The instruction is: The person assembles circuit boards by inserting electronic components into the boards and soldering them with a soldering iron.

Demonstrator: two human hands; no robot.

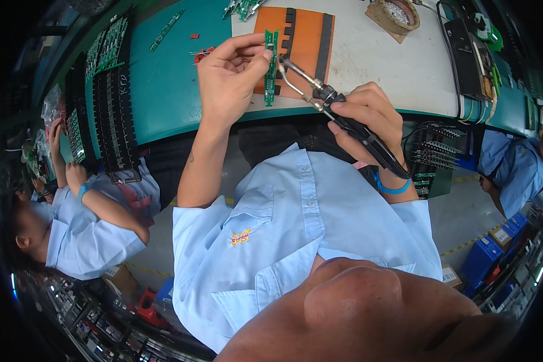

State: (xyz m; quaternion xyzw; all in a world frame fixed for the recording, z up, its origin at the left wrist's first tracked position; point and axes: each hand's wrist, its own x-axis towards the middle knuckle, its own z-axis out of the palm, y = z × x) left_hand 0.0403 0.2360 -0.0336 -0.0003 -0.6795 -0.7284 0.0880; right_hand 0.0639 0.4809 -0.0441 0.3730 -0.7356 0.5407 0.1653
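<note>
My left hand (226,81) pinches a narrow green circuit board (270,87) between thumb and fingers, holding it on end above an orange mat (312,51). In my right hand (371,114) is a black-handled soldering iron (327,95), gripped like a pen. A second thin metal tube runs beside its shaft. The iron's tip is at the board's right edge, close to my left thumb; whether it touches cannot be made out. Red parts with thin leads (203,56) lie just behind my left hand.
A long black rack of boards (111,108) stands left, near a loose board (167,29). At the back right are a round dish (395,13) and a black device (467,57) with cables. Another rack (437,151) sits by my right elbow. A co-worker's arm (111,208) is at left.
</note>
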